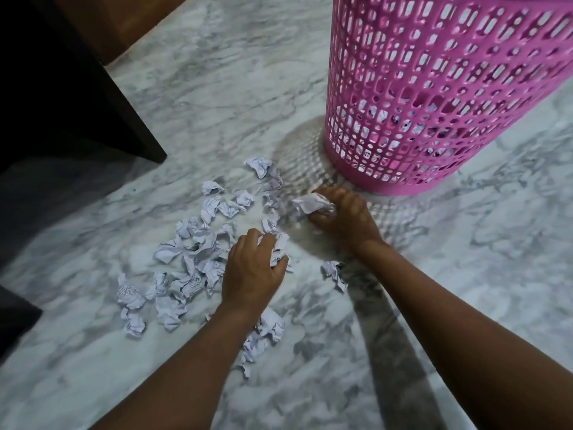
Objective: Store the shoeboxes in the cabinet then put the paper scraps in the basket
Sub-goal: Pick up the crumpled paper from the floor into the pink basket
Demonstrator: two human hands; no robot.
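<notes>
From above, the right hand (344,215) curls its fingers (328,193) tight round a crumpled paper ball (311,203) just beside the pink basket (434,97); the left hand (252,271) clutches another paper wad (276,248) at its fingertips, with the paper scraps (186,259) strewn across the marble floor (465,274) to its left

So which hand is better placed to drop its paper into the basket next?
Right, probably. The right hand grips a crumpled scrap close to the pink basket; the left hand, also gripping scraps, sits farther from it, amid the pile.
</notes>
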